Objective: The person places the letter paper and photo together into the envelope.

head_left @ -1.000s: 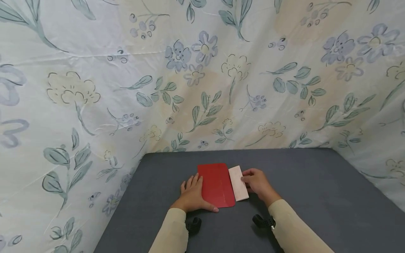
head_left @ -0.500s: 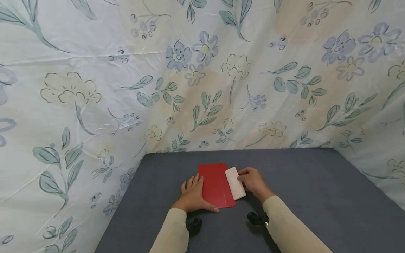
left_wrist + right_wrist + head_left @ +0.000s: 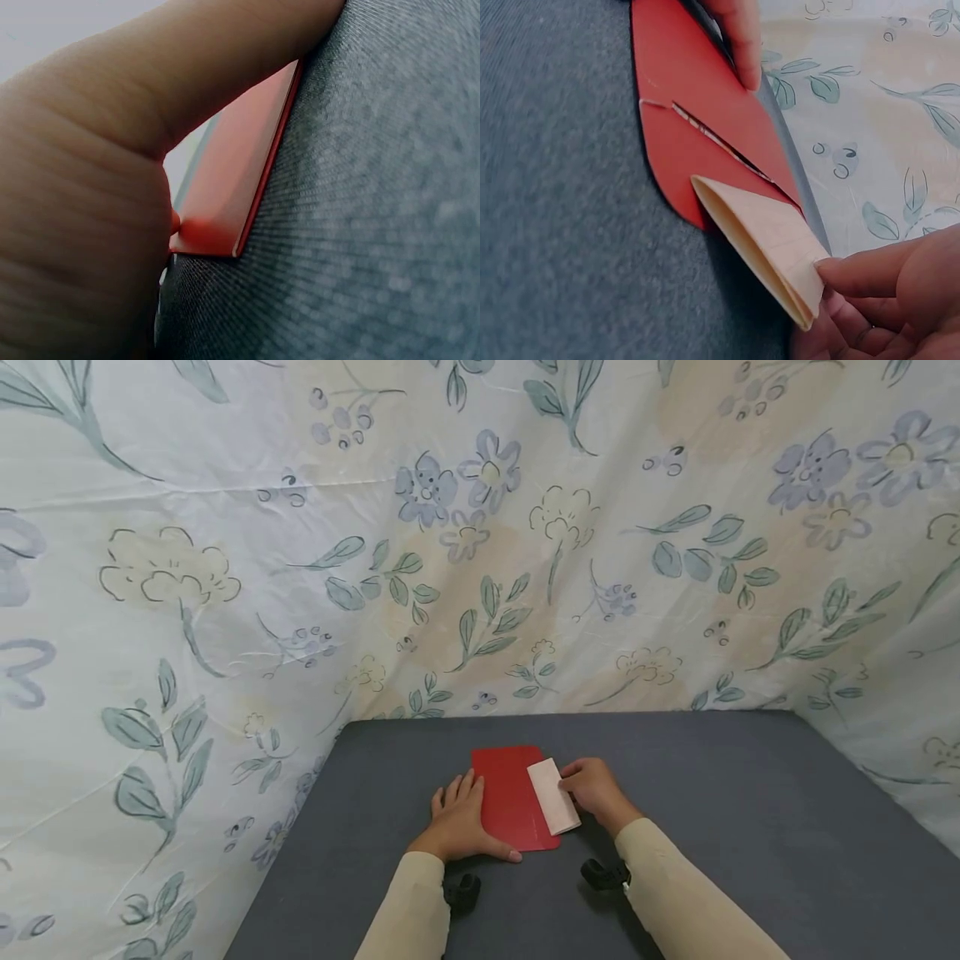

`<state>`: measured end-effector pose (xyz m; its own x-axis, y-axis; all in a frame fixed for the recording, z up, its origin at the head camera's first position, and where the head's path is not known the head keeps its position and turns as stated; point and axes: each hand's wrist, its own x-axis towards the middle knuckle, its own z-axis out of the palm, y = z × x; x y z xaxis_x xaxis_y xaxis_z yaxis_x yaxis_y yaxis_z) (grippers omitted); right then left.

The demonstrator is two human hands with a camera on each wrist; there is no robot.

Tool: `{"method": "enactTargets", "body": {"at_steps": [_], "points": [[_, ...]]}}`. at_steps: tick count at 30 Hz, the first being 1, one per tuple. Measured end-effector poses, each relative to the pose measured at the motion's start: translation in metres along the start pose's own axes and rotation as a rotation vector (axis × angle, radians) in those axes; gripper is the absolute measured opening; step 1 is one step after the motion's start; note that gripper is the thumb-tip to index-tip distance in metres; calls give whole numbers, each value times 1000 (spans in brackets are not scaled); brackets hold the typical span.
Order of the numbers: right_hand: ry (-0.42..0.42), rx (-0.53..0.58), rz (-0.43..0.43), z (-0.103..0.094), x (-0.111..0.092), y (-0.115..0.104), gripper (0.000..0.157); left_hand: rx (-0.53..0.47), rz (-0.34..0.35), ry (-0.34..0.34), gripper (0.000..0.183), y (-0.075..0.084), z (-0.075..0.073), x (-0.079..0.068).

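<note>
A red paper envelope (image 3: 512, 802) lies flat, its rounded flap (image 3: 671, 154) on the right side; the right wrist view shows a narrow gap along the pocket's mouth. My left hand (image 3: 457, 825) rests with spread fingers along the envelope's left edge, thumb stretched along its near edge. Between thumb and fingers, my right hand (image 3: 595, 792) pinches a folded sheet of pale pink paper (image 3: 553, 797) by its right side. The paper's far end overlaps the flap, and its folded layers part slightly at the near edge in the right wrist view.
The envelope lies on a dark grey cloth-covered table (image 3: 712, 827). A floral curtain (image 3: 480, 568) hangs behind the table and along both sides. Black wrist cameras (image 3: 462, 892) sit below the sleeves.
My right hand has shifted left, carrying the folded paper from beside the envelope to over its right-hand flap. The left hand and envelope stay in place.
</note>
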<state>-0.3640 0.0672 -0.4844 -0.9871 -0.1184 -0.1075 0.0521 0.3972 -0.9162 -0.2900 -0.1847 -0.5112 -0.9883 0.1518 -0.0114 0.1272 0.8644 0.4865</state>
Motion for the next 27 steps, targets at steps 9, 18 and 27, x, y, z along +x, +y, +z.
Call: {"method": "enactTargets", "body": {"at_steps": [9, 18, 27], "points": [[-7, -46, 24, 2, 1, -6, 15, 1, 3, -1, 146, 0, 0, 2], [-18, -45, 69, 4, 4, -11, 15, -6, -8, 3, 145, 1, 0, 3], [-29, -51, 56, 5, 2, -12, 14, 4, -13, 9, 145, 0, 1, 2]]}}
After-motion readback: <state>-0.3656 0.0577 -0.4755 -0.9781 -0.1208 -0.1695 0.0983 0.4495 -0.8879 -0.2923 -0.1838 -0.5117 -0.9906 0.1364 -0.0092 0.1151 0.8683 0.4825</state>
